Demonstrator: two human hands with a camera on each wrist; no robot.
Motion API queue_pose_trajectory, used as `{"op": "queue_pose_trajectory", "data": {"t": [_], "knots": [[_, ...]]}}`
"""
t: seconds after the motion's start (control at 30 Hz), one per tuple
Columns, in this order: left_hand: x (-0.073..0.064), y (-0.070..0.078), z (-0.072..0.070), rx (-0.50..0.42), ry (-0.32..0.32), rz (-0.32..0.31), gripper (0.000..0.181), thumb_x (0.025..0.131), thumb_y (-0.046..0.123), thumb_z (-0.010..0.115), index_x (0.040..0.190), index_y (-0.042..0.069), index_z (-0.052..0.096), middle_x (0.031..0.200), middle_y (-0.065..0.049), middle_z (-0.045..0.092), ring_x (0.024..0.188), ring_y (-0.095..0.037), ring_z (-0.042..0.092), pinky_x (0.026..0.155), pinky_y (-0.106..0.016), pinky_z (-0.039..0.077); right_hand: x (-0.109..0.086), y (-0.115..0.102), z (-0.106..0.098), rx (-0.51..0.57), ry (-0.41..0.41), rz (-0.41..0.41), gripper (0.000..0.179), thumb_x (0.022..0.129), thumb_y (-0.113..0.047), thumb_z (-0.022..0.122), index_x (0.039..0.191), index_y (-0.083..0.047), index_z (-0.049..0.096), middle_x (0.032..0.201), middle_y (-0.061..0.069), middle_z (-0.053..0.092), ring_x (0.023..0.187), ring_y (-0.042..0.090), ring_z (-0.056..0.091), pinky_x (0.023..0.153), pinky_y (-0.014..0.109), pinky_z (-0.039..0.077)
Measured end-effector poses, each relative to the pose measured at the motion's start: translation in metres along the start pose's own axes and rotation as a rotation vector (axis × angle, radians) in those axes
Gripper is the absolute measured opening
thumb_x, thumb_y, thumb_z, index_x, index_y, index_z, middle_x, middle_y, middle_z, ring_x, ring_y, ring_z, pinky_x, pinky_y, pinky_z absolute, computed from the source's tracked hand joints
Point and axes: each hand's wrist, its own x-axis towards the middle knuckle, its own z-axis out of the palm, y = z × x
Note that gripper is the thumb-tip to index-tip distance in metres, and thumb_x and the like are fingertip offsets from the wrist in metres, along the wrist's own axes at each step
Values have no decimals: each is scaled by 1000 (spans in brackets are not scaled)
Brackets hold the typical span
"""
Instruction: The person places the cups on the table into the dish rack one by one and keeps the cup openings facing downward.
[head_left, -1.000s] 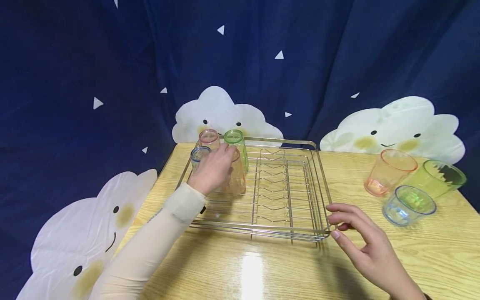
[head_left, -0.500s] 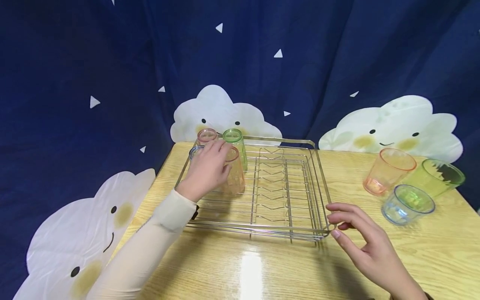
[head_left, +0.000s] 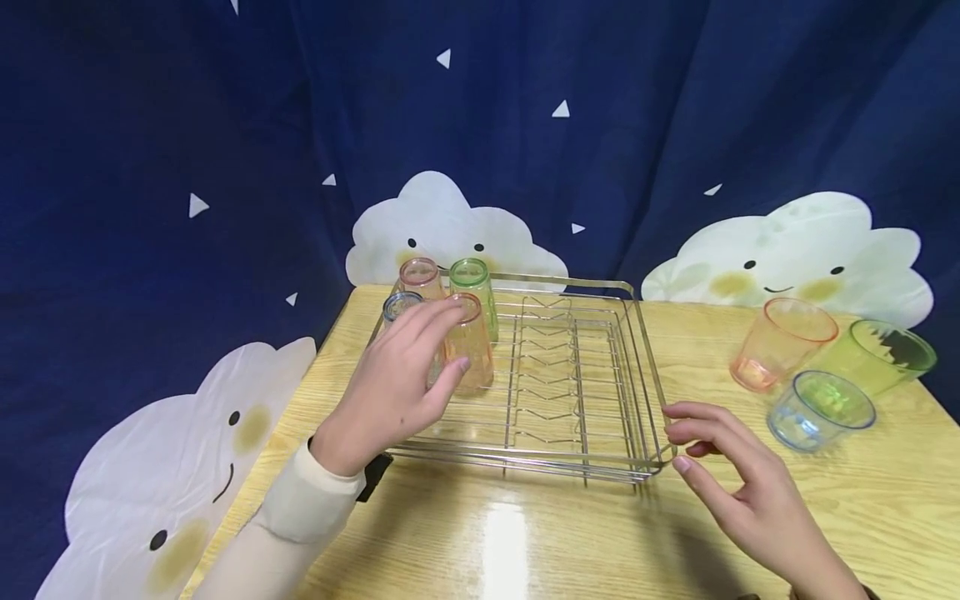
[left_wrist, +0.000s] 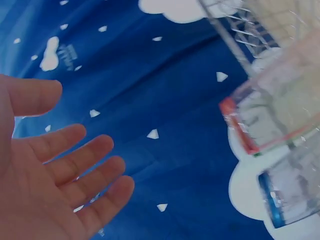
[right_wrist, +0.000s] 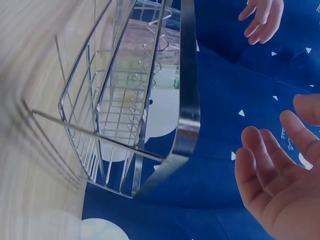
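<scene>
My left hand (head_left: pixel 397 375) hangs over the left part of a wire dish rack (head_left: pixel 577 458), its fingers extended. The left wrist view shows that hand (left_wrist: pixel 65 185) spread, palm bare. Near its fingers an orange glass (head_left: pixel 472 358) stands upside down in the rack. A green glass (head_left: pixel 486 307) and a pink glass (head_left: pixel 420 279) stand inverted behind. A blue glass (head_left: pixel 397 303), partly hidden by my hand, is also inverted. My right hand (head_left: pixel 750 492) is beside the rack's front right corner, fingers loosely bent; the right wrist view shows it (right_wrist: pixel 280 185) apart from the rack, holding nothing.
On the wooden table (head_left: pixel 600 533) right of the rack stand an orange-red cup (head_left: pixel 780 342), a yellow-green cup (head_left: pixel 862 358) and a blue cup (head_left: pixel 817 412), mouths up. A dark blue curtain (head_left: pixel 525 150) with clouds hangs behind.
My left hand has let go of the orange glass and drawn back toward me and to the left, its fingers straightening. The right hand has hardly moved.
</scene>
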Motion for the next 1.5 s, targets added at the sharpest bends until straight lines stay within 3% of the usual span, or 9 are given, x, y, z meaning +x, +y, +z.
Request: {"op": "queue_pose_trajectory", "data": {"t": [0.17, 0.4, 0.9, 1.03, 1.2, 1.27, 1.43, 1.5], "knots": [[-14, 13, -7, -41, 51, 22, 46, 89, 20, 68, 133, 8, 60, 138, -8, 61, 130, -25, 55, 110, -45, 46, 0, 1, -6, 5, 15, -2, 40, 73, 20, 69, 105, -5, 68, 126, 0, 64, 112, 2, 59, 84, 9, 46], [-30, 21, -6, -57, 57, 68, 40, 88, 19, 69, 125, 6, 65, 130, -7, 65, 123, -24, 60, 106, -41, 49, 0, 9, -21, 0, 52, 13, 34, 76, 22, 66, 104, 2, 67, 127, 0, 64, 111, 3, 60, 85, 7, 48], [-46, 21, 9, -121, 23, 28, 40, 89, 20, 67, 127, 8, 64, 133, -5, 65, 125, -22, 59, 107, -41, 48, 8, 25, -45, -109, 60, 116, 34, 78, 22, 64, 106, 3, 67, 129, -6, 62, 119, -3, 56, 86, 1, 46], [-47, 22, 11, -125, 6, 22, 40, 90, 20, 67, 128, 9, 63, 133, -4, 64, 126, -22, 59, 108, -42, 48, 15, 36, -53, -200, 76, 145, 33, 82, 15, 66, 112, 1, 67, 128, -18, 59, 106, -12, 55, 83, -2, 42], [-49, 24, 13, -110, -26, 11, 40, 90, 24, 66, 128, 11, 63, 134, -4, 64, 128, -21, 57, 111, -42, 46, 22, 55, -65, -320, 116, 221, 30, 87, 4, 68, 117, 1, 66, 123, -34, 49, 103, -21, 47, 79, -5, 36], [-50, 25, 14, -105, -34, 7, 40, 90, 24, 66, 128, 11, 63, 134, -3, 64, 128, -21, 57, 110, -41, 46, 23, 63, -70, -357, 123, 256, 30, 88, 1, 68, 118, 2, 65, 122, -28, 51, 102, -24, 43, 77, -6, 34], [-52, 25, 16, -104, -41, 1, 40, 91, 25, 65, 129, 12, 62, 134, -2, 63, 127, -21, 57, 110, -41, 46, 24, 81, -77, -432, 101, 320, 30, 90, -2, 66, 119, 3, 64, 118, 14, 60, 100, -27, 34, 73, -6, 30], [-52, 26, 16, -104, -48, -1, 41, 91, 25, 65, 130, 12, 62, 135, -1, 63, 128, -20, 57, 110, -40, 46, 24, 87, -79, -451, 91, 335, 29, 90, -2, 66, 118, 4, 63, 120, 23, 59, 100, -26, 31, 71, -6, 29]]}}
